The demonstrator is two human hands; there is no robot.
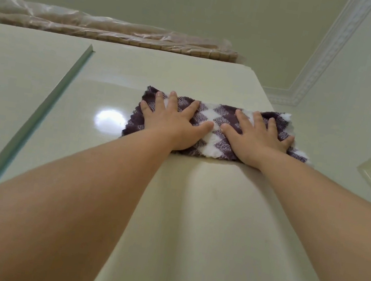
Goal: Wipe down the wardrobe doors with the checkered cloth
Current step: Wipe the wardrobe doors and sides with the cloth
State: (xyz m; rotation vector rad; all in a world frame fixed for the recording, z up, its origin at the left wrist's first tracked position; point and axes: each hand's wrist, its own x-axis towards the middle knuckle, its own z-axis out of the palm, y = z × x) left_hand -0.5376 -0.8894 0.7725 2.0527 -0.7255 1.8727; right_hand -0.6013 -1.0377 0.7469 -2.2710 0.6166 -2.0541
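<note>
checkered cloth point(215, 130) flat on wardrobe door point(204, 215) | left hand point(172, 124) + right hand point(257, 139) fingers spread, pressing | no txt legible

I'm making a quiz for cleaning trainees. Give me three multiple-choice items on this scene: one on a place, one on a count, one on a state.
1. The purple-and-white checkered cloth lies: A on the glossy cream wardrobe door; B on a chair; C on the floor.
2. Hands touching it: A none; B one; C two.
3. Their fingers are: A clenched; B straight, spread; C pinching a corner.
Key: A, cloth flat against the door; C, left hand and right hand both press it; B, no finger curls.
</note>
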